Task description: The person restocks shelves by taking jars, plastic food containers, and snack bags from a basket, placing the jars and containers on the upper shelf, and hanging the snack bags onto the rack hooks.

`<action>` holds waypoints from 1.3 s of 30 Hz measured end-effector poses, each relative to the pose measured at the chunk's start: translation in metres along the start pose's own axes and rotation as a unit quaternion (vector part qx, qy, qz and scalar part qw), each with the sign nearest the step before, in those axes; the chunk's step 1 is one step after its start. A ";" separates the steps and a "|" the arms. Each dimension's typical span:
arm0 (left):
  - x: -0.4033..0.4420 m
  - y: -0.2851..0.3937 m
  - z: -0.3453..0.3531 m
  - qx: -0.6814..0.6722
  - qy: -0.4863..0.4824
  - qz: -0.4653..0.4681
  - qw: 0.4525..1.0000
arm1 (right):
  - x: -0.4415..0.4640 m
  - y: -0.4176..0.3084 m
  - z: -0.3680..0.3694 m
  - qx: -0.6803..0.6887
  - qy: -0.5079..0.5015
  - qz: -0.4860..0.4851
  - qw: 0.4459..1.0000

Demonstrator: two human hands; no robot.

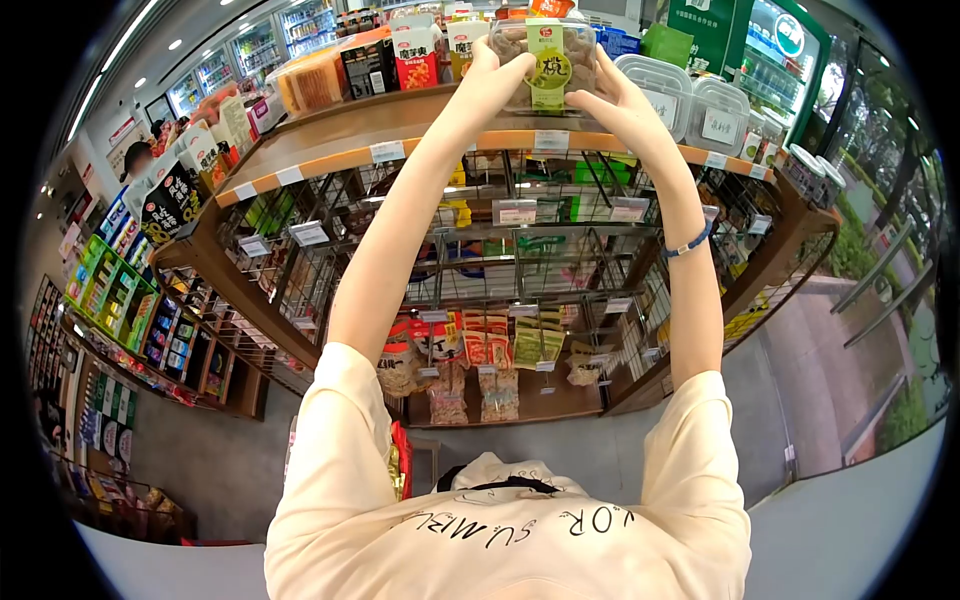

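Observation:
A clear plastic box (517, 88) of brown pieces, with a green paper label down its front, is at the top of the view, at the wooden top shelf. My left hand (494, 72) is closed on its left side, thumb over the front beside the label. On the opposite side my right hand (618, 98), with a blue bracelet on the wrist, grips the box, thumb at its lower right corner. The fingers behind the box are mostly hidden. Whether the box rests on the shelf or is lifted, I cannot tell.
The top shelf (330, 140) also bears a red-and-white carton (416, 60), a black carton (370, 66) and clear lidded tubs (718, 110) to the right. Below are wire racks with hanging bags (487, 348). A glass wall (840, 300) runs along the right; another person stands far left.

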State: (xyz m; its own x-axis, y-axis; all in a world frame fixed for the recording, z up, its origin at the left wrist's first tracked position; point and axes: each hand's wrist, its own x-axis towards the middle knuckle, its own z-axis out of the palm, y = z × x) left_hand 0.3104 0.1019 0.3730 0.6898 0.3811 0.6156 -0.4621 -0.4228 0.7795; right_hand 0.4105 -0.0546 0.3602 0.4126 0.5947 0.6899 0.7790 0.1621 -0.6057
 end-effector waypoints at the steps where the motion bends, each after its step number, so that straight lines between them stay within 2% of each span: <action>1: 0.001 0.000 0.000 -0.004 -0.008 -0.020 1.000 | 0.003 0.006 0.000 0.000 0.000 0.002 1.000; 4: 0.002 0.001 -0.002 0.015 -0.032 -0.041 0.999 | 0.010 0.017 -0.002 -0.044 -0.018 0.037 0.998; 8: 0.004 -0.006 0.002 0.056 -0.049 -0.076 0.994 | 0.010 0.016 -0.005 -0.063 -0.020 0.026 0.997; 14: 0.004 -0.011 -0.001 0.110 -0.082 -0.100 0.985 | -0.001 -0.004 -0.004 -0.043 -0.047 0.112 0.992; 16: 0.005 -0.013 -0.003 0.103 -0.096 -0.100 0.985 | 0.001 0.008 -0.004 -0.001 -0.038 0.064 0.997; 18: 0.006 -0.013 -0.005 0.097 -0.110 -0.099 0.984 | -0.006 -0.004 0.000 -0.002 -0.021 0.066 0.998; 20: 0.007 -0.016 -0.004 0.107 -0.101 -0.081 0.986 | -0.008 -0.005 0.000 -0.003 -0.004 0.068 0.998; 23: 0.009 -0.020 -0.003 0.124 -0.097 -0.071 0.985 | -0.005 0.003 -0.002 0.051 -0.038 0.033 0.997; 26: 0.008 -0.026 0.002 0.170 -0.058 -0.037 0.983 | -0.009 0.005 0.004 0.027 -0.007 0.110 0.994; 28: 0.008 -0.025 0.002 0.169 -0.061 -0.035 0.983 | -0.008 0.029 0.015 -0.074 0.148 -0.024 0.986; 33: 0.008 -0.027 0.003 0.177 -0.092 -0.046 0.979 | -0.008 0.029 0.010 -0.108 0.095 0.003 0.990; 35: 0.008 -0.031 0.007 0.207 -0.059 0.011 0.976 | -0.008 0.030 0.010 -0.121 0.092 0.006 0.988; 39: 0.009 -0.031 0.012 0.259 -0.037 0.049 0.964 | -0.008 0.028 0.006 -0.137 0.077 -0.002 0.988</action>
State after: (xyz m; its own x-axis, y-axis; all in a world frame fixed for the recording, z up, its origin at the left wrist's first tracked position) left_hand 0.3378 0.1082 0.3534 0.7033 0.2676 0.6586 -0.2001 -0.8145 0.5446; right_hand 0.4262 -0.0500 0.3353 0.4591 0.4651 0.7569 0.8710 -0.0680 -0.4865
